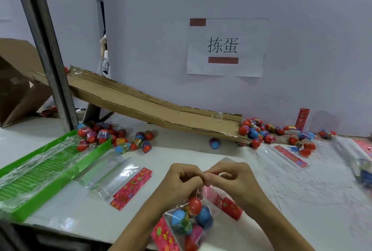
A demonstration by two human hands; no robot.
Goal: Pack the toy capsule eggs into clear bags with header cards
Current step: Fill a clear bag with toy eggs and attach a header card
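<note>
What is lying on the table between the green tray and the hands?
In the head view, empty clear bags with pink header cards lie between the green tray and the left hand.

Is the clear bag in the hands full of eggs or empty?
It holds eggs: red and blue capsule eggs show through the clear bag, whose top the left hand and right hand pinch.

A white tabletop [201,154] carries a green perforated tray [40,172] at the left, with flat clear bags [112,176] and pink header cards [130,188] just beside it. A sloping cardboard ramp [153,107] rests at the back, loose capsule eggs [112,137] scattered near both its ends.
</note>
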